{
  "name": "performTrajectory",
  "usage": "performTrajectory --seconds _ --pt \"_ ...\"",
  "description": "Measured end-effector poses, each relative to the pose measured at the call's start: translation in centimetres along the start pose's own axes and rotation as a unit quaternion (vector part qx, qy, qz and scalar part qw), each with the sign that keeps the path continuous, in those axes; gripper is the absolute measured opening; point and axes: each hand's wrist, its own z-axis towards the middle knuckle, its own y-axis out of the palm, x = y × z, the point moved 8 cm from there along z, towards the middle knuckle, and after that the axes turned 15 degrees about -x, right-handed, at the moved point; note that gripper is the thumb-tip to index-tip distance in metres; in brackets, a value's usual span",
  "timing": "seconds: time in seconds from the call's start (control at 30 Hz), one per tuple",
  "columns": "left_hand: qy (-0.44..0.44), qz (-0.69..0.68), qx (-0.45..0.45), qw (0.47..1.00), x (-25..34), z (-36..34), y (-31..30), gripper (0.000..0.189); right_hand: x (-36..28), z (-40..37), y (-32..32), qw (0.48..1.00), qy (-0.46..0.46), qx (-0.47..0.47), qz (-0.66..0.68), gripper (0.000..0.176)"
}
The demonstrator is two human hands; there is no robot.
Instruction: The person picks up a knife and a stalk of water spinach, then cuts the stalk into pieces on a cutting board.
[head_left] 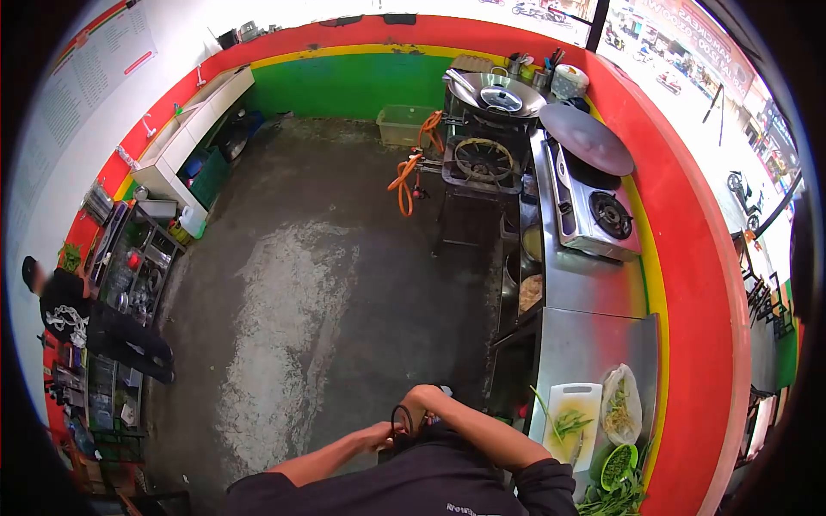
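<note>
My left hand (375,437) and my right hand (415,411) are close together in front of my waist, low in the view. The fingers of my left hand are curled in. My right wrist bends sharply, and its fingers point back toward my body, partly hidden. A thin black loop (396,418) shows between the hands, at the wrist. I cannot tell what the fingers hold. To my right, a white cutting board (588,397) carries cut greens (570,423) and a knife. Beside it are a plastic bag (621,404) of vegetables and a green basket (619,467) of chopped greens.
A steel counter (594,331) runs along the right wall, with a gas stove (598,211) and large lid (588,138). Farther ahead are a wok (469,82) and a burner (483,161). Another person (95,322) stands at the rack on the left.
</note>
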Motion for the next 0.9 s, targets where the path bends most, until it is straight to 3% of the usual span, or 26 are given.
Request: performTrajectory --seconds 0.07,0.1,0.17,0.23,0.33,0.5,0.67,0.9 --pt "-0.009 -0.029 -0.029 0.999 -0.9 1.5 -0.4 0.03 0.0 0.7 0.2 1.0 -0.027 -0.007 0.002 0.06" --pt "-0.033 0.03 -0.025 0.999 -0.4 1.4 -0.5 0.028 0.1 0.2 0.6 1.0 -0.024 -0.005 0.004 0.06" --pt "-0.058 0.095 -0.022 0.994 0.6 0.5 0.7 0.027 -0.7 -2.0 0.9 0.998 -0.037 0.04 0.019 0.022" --pt "0.008 0.053 -0.03 0.998 2.0 -1.4 3.8 0.019 -1.2 -3.5 1.5 0.998 -0.013 0.048 0.031 0.025" --pt "0.019 0.035 -0.052 0.998 -0.5 -1.9 3.8 0.018 -0.9 -3.4 1.5 0.998 0.005 0.06 0.033 0.032" --pt "0.026 0.03 -0.057 0.998 -6.6 -3.1 1.6 0.018 -2.6 -0.5 1.5 0.996 -0.072 0.04 0.014 0.044" --pt "0.104 0.059 0.009 0.993 -7.7 -1.4 0.5 0.018 -4.8 -0.5 2.1 0.995 -0.058 0.042 -0.074 0.056" --pt "0.201 0.114 0.074 0.97 -7.9 0.4 0.4 0.017 -5.7 -0.5 3.1 0.998 -0.019 0.019 -0.058 0.058"
